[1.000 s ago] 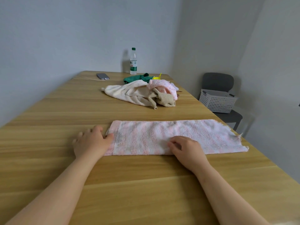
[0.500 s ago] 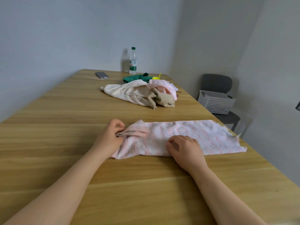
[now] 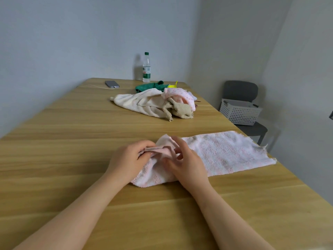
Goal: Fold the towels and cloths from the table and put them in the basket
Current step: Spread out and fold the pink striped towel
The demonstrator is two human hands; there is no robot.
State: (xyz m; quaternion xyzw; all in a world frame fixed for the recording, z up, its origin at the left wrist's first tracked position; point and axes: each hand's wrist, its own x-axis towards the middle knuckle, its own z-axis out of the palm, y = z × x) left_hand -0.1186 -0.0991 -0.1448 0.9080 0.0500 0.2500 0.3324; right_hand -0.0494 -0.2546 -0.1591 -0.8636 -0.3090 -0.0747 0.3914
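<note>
left grip (image 3: 126,159) pinches raised pink towel (image 3: 225,152) end; right grip (image 3: 187,165) relaxed, resting on towel.

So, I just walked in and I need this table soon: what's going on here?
A person is folding a pink towel on the wooden table. The left hand pinches its left end, raised off the table; the right hand rests on the towel beside it. The rest lies flat. A pile of unfolded cloths waits further back, and the white basket stands on a chair beside the table.
</note>
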